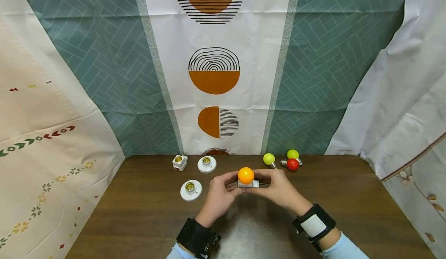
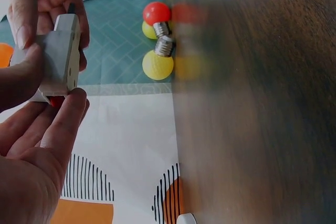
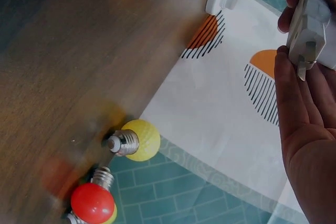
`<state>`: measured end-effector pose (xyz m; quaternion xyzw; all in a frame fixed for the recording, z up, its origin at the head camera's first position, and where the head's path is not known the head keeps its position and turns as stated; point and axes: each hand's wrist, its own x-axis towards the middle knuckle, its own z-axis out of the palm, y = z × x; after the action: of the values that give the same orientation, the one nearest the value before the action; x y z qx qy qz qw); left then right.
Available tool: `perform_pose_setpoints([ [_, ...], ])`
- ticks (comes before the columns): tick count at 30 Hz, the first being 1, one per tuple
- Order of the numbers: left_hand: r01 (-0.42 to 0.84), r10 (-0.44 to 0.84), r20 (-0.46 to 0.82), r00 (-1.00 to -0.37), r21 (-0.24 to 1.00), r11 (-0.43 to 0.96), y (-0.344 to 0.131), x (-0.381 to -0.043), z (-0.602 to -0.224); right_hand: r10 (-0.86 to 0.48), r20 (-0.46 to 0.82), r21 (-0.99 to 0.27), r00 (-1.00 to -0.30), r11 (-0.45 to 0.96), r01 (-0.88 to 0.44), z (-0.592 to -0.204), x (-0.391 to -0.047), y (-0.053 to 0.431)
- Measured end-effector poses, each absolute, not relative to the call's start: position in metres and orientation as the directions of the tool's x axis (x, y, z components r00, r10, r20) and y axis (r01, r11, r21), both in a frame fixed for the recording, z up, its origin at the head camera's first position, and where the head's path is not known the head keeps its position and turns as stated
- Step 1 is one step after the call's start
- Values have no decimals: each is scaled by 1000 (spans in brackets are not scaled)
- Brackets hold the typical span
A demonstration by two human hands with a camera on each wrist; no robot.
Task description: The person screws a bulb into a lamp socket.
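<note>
Both hands hold a white plug-in lamp holder point(image 1: 256, 183) up above the table, with an orange light bulb point(image 1: 246, 175) standing upright in it. The left hand point(image 1: 222, 192) pinches its left side between thumb and fingers. On the opposite side, the right hand point(image 1: 278, 189) grips it near the metal prongs, which stick out to the right. In the left wrist view, the flat underside of the holder point(image 2: 55, 61) shows, with a red part at one end. The right wrist view shows the prongs point(image 3: 306, 66) beside the right fingers; the bulb's base is hidden.
Two round white lamp sockets point(image 1: 207, 165) point(image 1: 191, 190) and a square white socket point(image 1: 179, 162) stand at the table's back left. Behind the right hand lie two yellow-green bulbs point(image 1: 269, 158) point(image 1: 292, 154) and a red bulb point(image 1: 292, 164). Patterned cloth point(image 1: 313, 77) hangs behind the brown table point(image 1: 139, 220).
</note>
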<state>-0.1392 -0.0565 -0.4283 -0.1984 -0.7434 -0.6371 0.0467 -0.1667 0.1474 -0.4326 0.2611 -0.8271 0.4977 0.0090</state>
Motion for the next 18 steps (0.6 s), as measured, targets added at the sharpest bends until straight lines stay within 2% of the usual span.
perform_pose_setpoints([
  [4,344,246,310,-918,933,108,-57,-148,-445,-411,289,-820,-865,361,-445,-434,-166,147],
  [7,372,252,327,-911,915,158,-59,-154,-457,-394,297,-817,-870,366,-445,-435,-166,147],
  [14,458,231,396,-889,791,406,-65,-155,-451,-333,295,-815,-896,401,-417,-434,-169,150],
  [18,447,164,436,-885,693,565,-68,-157,-447,-264,324,-803,-908,430,-412,-433,-171,154],
])
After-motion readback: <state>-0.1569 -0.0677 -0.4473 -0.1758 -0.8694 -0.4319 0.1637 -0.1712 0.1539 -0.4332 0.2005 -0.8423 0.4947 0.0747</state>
